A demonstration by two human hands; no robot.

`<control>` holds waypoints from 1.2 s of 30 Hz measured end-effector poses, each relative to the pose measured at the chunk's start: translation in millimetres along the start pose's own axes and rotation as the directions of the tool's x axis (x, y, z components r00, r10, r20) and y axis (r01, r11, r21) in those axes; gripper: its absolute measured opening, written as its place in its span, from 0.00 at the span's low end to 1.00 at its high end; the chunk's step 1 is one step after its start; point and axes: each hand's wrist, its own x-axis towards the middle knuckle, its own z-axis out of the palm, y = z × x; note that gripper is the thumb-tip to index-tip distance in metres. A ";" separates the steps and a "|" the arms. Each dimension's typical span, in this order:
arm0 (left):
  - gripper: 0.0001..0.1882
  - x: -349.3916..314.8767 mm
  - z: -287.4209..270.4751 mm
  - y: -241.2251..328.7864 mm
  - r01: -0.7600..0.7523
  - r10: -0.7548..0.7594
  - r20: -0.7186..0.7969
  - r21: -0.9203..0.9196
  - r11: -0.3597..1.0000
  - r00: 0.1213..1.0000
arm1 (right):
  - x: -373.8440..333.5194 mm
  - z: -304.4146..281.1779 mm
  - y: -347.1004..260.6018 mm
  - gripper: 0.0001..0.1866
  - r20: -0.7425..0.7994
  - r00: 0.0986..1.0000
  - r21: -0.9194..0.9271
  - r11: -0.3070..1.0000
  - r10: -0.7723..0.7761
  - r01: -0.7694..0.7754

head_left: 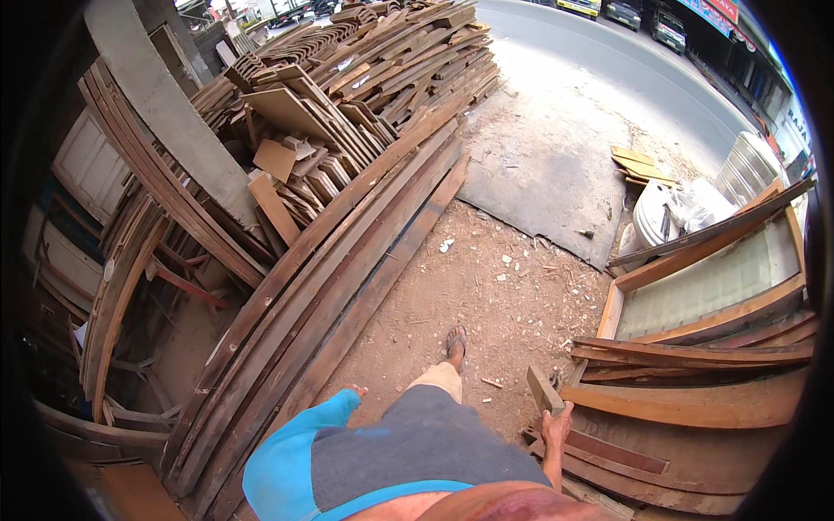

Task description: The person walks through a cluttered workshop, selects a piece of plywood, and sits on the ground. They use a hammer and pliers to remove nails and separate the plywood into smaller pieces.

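My right hand (556,425) grips a short wooden board (545,391) by its near end, fingers wrapped round its edge. The board is tilted up beside a stack of framed wooden panels (678,404) on the right. My left hand (358,391) hangs near the long timber beams (347,313) on the left; only a small part of it shows past the blue sleeve, and its fingers are too small to make out. No object is visible in it.
Stacked planks (408,52) and board offcuts (317,169) fill the left behind a concrete post (161,95). A dark flat sheet (547,182) lies ahead on wood-littered soil (486,278). At right stand a glazed frame (712,278) and a white tub (651,213). Beyond runs a road (625,69).
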 end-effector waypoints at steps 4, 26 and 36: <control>0.29 66.6 -2.7 105.0 -0.044 0.039 0.132 0.039 0.998 0.991 | 76.8 59.2 13.0 0.43 -0.007 0.975 -0.063 0.973 0.223 -0.223; 0.34 237.7 -109.1 916.7 -0.442 0.288 0.340 0.758 0.480 0.895 | 551.7 29.5 -132.1 0.42 0.196 0.758 -0.143 0.783 0.622 -0.606; 0.22 286.4 -155.7 1232.7 -0.713 0.530 0.483 0.548 0.438 0.697 | 858.2 -142.1 -366.4 0.42 0.192 0.931 -0.096 0.950 0.310 -0.297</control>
